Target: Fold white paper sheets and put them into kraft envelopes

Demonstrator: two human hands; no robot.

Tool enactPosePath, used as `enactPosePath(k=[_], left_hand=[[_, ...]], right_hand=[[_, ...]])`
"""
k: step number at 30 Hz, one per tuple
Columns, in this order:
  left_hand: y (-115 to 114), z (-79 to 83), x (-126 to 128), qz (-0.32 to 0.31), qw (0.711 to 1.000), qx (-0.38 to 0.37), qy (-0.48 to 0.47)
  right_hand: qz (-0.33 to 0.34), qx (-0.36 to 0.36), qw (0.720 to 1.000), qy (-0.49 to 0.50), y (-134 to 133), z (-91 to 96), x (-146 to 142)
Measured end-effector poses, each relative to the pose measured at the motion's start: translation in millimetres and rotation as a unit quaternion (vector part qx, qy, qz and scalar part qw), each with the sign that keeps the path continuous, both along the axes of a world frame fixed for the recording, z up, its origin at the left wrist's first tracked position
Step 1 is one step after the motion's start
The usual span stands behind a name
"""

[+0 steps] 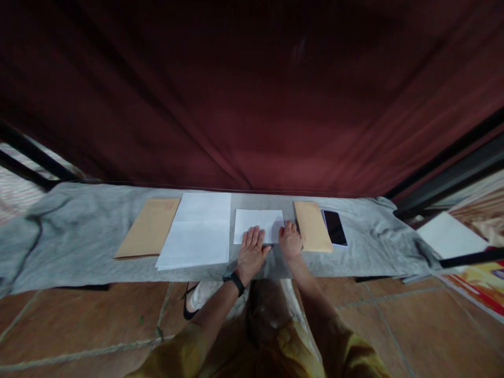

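A small white folded sheet of paper (260, 218) lies on the grey cloth in front of me. My left hand (251, 254) rests flat on its lower edge, with the fingers stretched out. At the paper's right edge is my right hand (290, 242), its fingers curled in and its thumb over the paper's side. Left of the folded paper is a stack of larger white sheets (197, 231), beside a stack of brown envelopes (149, 228). Another brown envelope (314, 226) lies just right of my right hand.
A smartphone (334, 228) lies beside the right envelope. Grey cloth (79, 226) covers the long narrow bench. Behind it hangs a dark red curtain (252, 115). A white board (452, 233) and a colourful printed packet (482, 286) are at far right, with brown tiles (118, 315) below.
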State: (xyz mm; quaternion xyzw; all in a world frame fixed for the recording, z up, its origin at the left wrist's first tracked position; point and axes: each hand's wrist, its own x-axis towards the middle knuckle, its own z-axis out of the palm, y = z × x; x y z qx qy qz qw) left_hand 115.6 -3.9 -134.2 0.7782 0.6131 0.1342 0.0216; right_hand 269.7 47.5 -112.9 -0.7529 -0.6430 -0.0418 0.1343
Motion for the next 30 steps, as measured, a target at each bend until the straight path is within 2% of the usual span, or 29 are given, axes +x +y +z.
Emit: enactPosePath(k=[2, 4, 7, 9, 13, 17, 20, 23, 27, 30], left_hand=[[0, 0.4, -1, -0.003, 1.000, 0.001, 0.002], [0, 1.0, -1, -0.008, 1.000, 0.004, 0.005], [0, 0.4, -2, -0.024, 1.000, 0.006, 0.015], [-1, -1.0, -3, -0.030, 0.999, 0.006, 0.021], [-2, -1.3, -5, -0.018, 1.000, -0.001, 0.009], [2, 7.0, -2, 0.020, 0.999, -0.018, -0.022], [18, 13.9, 4, 0.054, 0.997, -0.008, -0.046], [42, 15.4, 9, 0.042, 0.997, 0.015, -0.057], [66, 8.9, 9, 0.042, 0.998, -0.007, -0.044], [70, 2.9, 8, 0.057, 0.997, -0.013, -0.041]], right_hand=[[0.010, 0.033, 0.999, 0.012, 2, 4.8, -7], [0.068, 0.057, 0.995, 0.038, 5, 6.8, -19], [0.193, 0.043, 0.977, 0.079, 11, 0.9, -41], [0.225, 0.020, 0.971, 0.075, 14, -7.2, -50], [0.246, -0.005, 0.968, 0.041, 16, -20.0, -46], [0.248, -0.009, 0.969, 0.006, 17, -22.0, -27], [0.246, -0.019, 0.969, -0.015, 17, -21.1, -20], [0.247, -0.032, 0.968, -0.033, 16, -21.0, -20], [0.245, -0.035, 0.968, -0.045, 16, -22.0, -22], [0.246, -0.030, 0.968, -0.042, 16, -23.0, -23]])
